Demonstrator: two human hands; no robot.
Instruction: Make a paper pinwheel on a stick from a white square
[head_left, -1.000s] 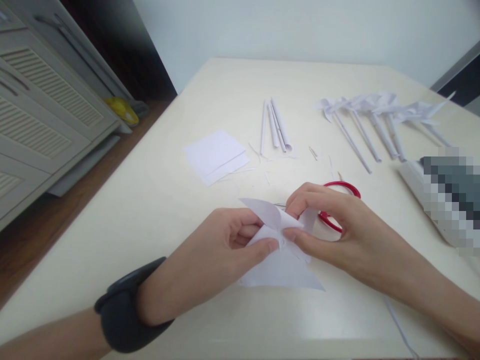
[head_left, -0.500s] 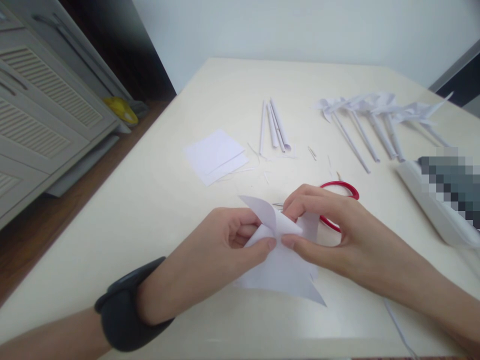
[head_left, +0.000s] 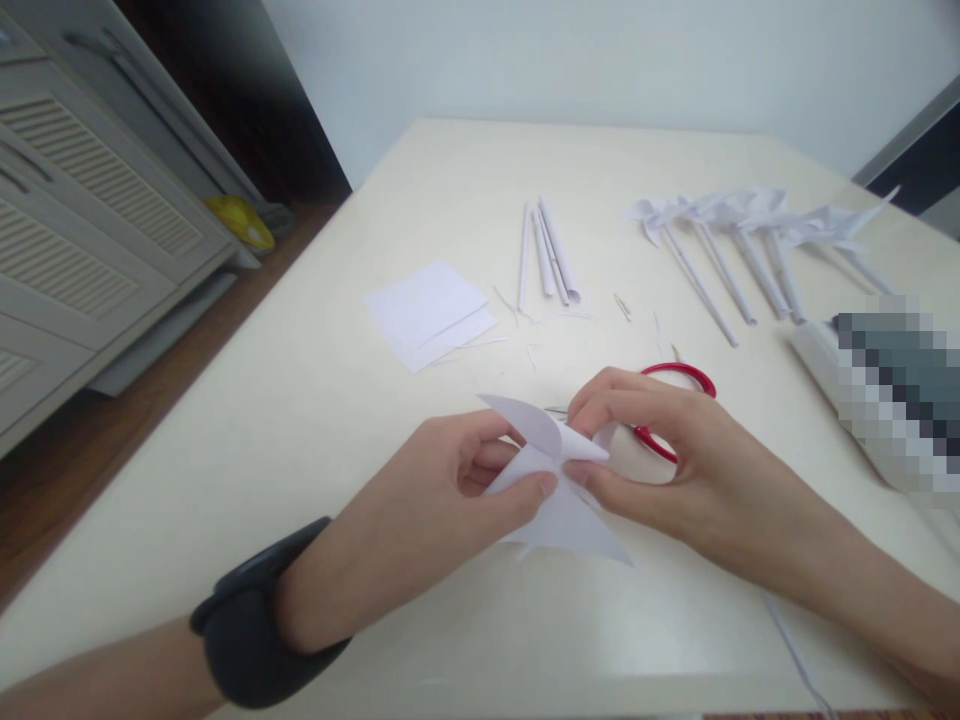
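Observation:
A white paper pinwheel [head_left: 574, 525], its corners curled in toward the middle, is held up between both hands over the near part of the table. My left hand [head_left: 487, 480], with a black band on the wrist, pinches it at the centre from the left, thumb in front. My right hand [head_left: 645, 435] closes on it from the right, thumb tip at the centre and fingers behind the paper. Scissors with red handles [head_left: 694, 375] lie just behind my right hand, their blades mostly hidden.
White paper squares [head_left: 427, 305] lie left of centre, with rolled paper sticks [head_left: 551, 250] beyond and thin paper scraps nearby. Finished pinwheels on sticks [head_left: 739, 215] rest at the back right. A white object [head_left: 832, 390], partly pixelated, stands at the right. Small pins [head_left: 622, 307] lie mid-table.
The pinwheel's lower and right parts have drawn inward, and its lower corner sits higher. Both hands keep their pinch at its centre, almost in the same place.

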